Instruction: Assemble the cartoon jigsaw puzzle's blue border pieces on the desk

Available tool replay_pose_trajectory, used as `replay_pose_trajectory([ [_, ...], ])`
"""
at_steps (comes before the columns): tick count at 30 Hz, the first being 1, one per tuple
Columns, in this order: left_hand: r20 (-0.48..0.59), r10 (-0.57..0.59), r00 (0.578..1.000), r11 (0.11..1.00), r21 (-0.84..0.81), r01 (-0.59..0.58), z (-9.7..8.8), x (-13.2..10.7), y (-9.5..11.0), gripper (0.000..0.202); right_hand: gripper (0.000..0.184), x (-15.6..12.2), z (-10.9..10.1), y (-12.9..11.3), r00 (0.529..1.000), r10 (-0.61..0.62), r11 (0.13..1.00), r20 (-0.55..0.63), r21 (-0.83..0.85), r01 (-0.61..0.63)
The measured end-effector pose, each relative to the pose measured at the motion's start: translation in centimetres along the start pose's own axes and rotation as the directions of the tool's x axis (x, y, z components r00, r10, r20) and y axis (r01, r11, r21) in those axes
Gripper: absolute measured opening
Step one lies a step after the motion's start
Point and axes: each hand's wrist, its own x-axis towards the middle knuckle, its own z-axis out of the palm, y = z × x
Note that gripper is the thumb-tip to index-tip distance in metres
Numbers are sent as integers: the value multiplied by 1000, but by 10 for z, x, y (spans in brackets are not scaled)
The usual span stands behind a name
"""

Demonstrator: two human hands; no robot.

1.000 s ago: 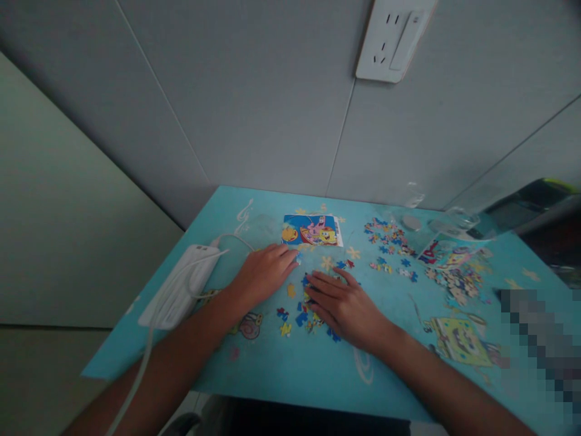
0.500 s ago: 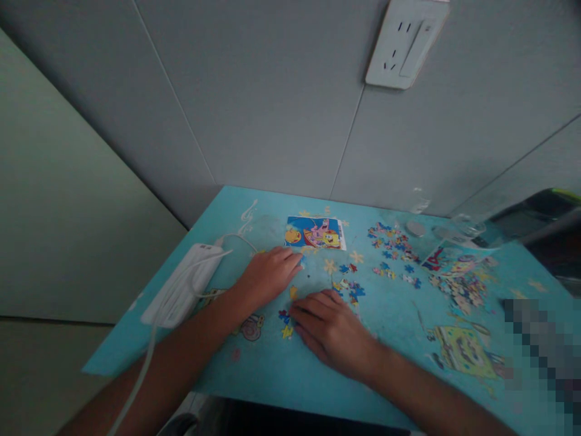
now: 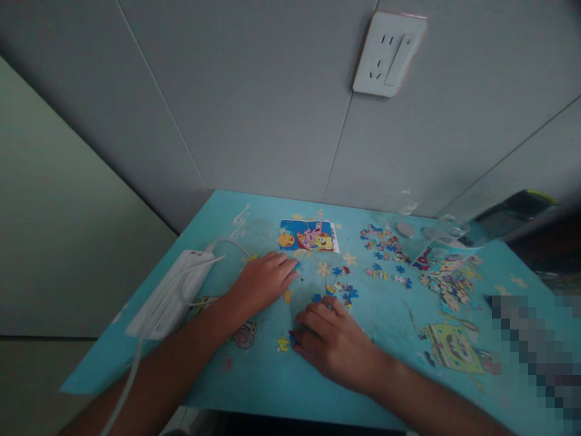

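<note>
My left hand (image 3: 265, 278) lies on the table with its fingers stretched out, its tips beside a small light-blue patch. My right hand (image 3: 333, 342) is curled, and a blue and red jigsaw piece (image 3: 292, 337) shows at its thumb and fingertips. Just left of that sits a yellow jigsaw piece (image 3: 282, 344). A cluster of jigsaw pieces (image 3: 344, 290) lies beyond the right hand, partly hidden by its fingers. Behind both hands is a picture card (image 3: 308, 236) with cartoon figures on blue.
A white power strip (image 3: 175, 293) with a cable stands on the left of the blue table (image 3: 254, 387). More loose pieces (image 3: 384, 239) lie at the back right, with a heap (image 3: 451, 287) near a clear container (image 3: 442, 257). A wall socket (image 3: 390, 54) is above.
My right hand has closed on the blue and red piece and separated it from the yellow one. The left hand stays nearly in place. The whole view has shifted slightly.
</note>
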Motion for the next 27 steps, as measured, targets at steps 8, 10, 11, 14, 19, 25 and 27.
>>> replay_pose_trajectory([
  [8,6,34,999,999,-4,-34,4,-1,1,31,14,-9,-5,9,1000,25,996,-6,-91,-26],
  [10,17,40,999,999,-10,-40,4,-2,2,32,16,-10,-12,15,999,33,999,11,-43,-32],
  [11,21,44,999,999,-18,-43,4,-2,3,32,17,-11,-17,18,998,52,998,18,-19,-52],
  [14,16,56,998,997,-52,-55,4,-2,4,33,17,-13,-27,34,983,186,983,1,-9,-185],
  [19,8,92,996,990,-106,-91,6,-2,7,33,19,-21,-26,61,933,355,931,-58,-64,-359],
  [25,58,110,992,984,-144,-101,10,-3,17,33,18,-25,-16,67,908,418,907,-42,-31,-419],
  [27,51,122,991,983,-143,-114,7,-4,15,34,18,-25,-16,65,898,438,898,-36,-28,-439],
])
